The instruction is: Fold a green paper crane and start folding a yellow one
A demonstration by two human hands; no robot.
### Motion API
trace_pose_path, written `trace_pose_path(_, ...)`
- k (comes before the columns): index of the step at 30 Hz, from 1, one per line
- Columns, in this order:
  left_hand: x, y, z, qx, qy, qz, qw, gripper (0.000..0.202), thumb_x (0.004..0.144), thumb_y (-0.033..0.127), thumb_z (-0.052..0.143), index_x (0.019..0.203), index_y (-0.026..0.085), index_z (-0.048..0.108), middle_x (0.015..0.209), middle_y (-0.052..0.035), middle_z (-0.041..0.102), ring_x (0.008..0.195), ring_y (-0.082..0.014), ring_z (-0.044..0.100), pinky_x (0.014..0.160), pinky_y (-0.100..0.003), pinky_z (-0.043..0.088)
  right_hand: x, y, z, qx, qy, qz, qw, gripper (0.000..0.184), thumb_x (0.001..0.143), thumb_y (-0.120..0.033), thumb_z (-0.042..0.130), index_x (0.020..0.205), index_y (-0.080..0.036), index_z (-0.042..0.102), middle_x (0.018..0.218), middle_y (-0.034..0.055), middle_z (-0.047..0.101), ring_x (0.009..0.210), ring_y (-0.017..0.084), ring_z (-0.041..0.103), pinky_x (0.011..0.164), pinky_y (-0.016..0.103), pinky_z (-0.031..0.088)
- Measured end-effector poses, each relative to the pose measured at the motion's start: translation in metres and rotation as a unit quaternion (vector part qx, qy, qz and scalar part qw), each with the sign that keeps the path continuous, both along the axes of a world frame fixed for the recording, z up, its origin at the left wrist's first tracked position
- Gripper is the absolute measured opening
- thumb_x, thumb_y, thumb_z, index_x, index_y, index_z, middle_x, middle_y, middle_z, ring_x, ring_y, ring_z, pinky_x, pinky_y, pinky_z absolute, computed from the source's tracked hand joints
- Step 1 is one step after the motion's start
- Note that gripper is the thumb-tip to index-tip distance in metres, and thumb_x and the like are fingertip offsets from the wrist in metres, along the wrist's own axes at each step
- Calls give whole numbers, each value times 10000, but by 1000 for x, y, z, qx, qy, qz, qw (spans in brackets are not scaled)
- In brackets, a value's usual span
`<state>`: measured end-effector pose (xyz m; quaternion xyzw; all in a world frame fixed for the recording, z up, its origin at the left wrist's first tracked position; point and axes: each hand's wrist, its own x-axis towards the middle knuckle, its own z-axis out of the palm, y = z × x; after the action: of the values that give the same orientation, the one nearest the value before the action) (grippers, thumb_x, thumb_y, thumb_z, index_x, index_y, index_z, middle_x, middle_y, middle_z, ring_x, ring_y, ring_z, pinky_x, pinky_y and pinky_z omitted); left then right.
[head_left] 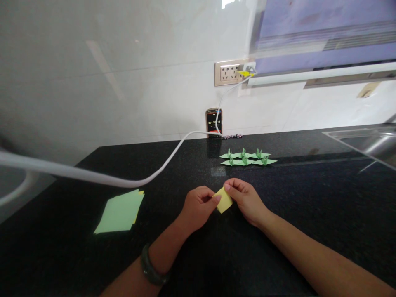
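A small folded square of yellow paper (225, 201) is held up between my two hands, over the black countertop (216, 255). My left hand (199, 206) pinches its left corner between thumb and fingers. At the upper right corner, my right hand (246, 200) grips it the same way. Beyond the hands stand several green folded paper cranes (244, 159) in two rows, their wings spread sideways. To the left lies a stack of green paper sheets (119, 212), with yellow edges showing beneath.
A phone (214, 122) showing a timer leans on the tiled wall. Its white cable (167, 163) runs across the left side in front of me. A wall socket (229, 73) is above, and a metal sink (377, 142) lies at the right.
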<state>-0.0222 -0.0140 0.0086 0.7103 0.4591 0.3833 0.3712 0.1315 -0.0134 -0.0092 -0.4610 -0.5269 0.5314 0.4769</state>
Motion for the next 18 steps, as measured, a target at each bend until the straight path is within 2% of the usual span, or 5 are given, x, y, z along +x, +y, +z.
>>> trace_pose_path(7,0,1,-3,16,23,-13,1000,194,740,297,510,684,155,629,650,-20,565,608,-114,500,548,-215,380,5,1,4,109,-162,26,980,156,778,-275,474,703,-155,541,636,1,516,586,105,467,534,220,395)
trace_pose_path(18,-2,0,1,47,23,8,999,209,743,287,510,645,153,637,623,-27,576,597,-120,506,549,-221,382,1,-3,3,116,-192,22,974,228,806,-329,443,700,-152,540,615,0,521,570,107,474,519,215,384)
